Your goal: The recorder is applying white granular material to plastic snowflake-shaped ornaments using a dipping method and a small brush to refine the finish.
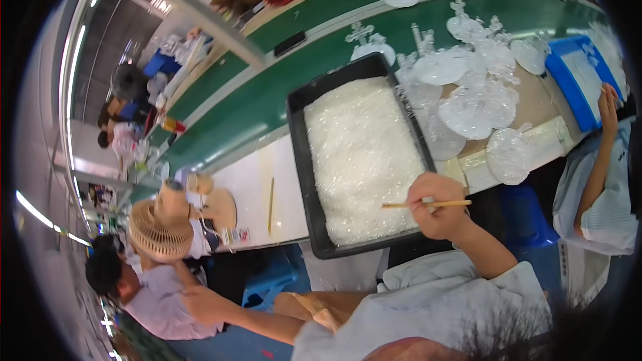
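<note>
My right grip is clenched on a stick, its tip poking left over the tray of white bits. Can't see my left one.

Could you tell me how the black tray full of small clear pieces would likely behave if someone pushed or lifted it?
The black rectangular tray looks filled nearly to its rim, so probably heavy. The small clear pieces seem loose and may shift or spill if tilted. Its near corner appears to overhang the white tabletop, so pushing toward the edge risks tipping.
</note>
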